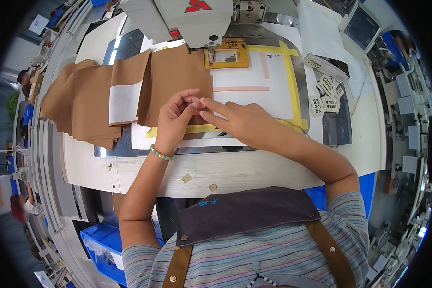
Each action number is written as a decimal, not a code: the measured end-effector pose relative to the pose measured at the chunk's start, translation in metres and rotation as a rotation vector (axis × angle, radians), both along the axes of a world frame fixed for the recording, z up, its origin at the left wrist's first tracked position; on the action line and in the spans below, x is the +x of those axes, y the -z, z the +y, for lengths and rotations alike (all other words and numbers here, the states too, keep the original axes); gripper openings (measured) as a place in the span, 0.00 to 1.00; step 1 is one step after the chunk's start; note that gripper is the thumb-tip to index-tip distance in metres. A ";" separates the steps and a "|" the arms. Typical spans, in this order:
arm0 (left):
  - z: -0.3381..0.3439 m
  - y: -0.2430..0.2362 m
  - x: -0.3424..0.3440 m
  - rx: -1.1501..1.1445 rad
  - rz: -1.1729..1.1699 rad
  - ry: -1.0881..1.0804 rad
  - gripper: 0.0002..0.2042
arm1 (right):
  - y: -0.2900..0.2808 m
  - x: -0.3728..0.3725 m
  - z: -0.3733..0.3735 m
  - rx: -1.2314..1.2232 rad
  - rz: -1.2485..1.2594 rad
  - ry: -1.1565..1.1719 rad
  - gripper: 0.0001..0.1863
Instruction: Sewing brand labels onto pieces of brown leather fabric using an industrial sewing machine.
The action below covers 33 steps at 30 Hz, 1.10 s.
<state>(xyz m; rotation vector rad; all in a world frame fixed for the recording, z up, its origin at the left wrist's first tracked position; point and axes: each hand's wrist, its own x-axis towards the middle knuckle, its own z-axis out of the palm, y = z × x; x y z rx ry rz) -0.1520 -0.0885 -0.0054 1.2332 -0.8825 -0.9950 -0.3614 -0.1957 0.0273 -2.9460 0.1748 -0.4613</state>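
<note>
My left hand [174, 120] and my right hand [245, 121] meet fingertip to fingertip over the lower edge of a brown fabric panel [173, 72]. Both are pinched; anything between the fingertips is too small or hidden to make out. The panel lies flat, its right edge along a white sheet [254, 103] marked with pink strips [240, 89] and bordered by yellow tape [293, 86]. Beyond the hands, a yellow clamp frame [247, 60] with a small window sits under the head of a sewing machine [197, 24].
More brown panels [89, 101] lie overlapped at the left, one with a white patch [125, 104]. Several small white labels [330, 86] are scattered at the right beside an open box [326, 67]. A screen [362, 28] stands at the far right. Below the table is a blue crate [101, 254].
</note>
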 end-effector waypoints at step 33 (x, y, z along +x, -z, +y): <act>-0.015 -0.006 0.051 -0.336 -1.810 0.160 0.17 | 0.027 -0.029 -0.093 -0.401 -0.007 0.369 0.06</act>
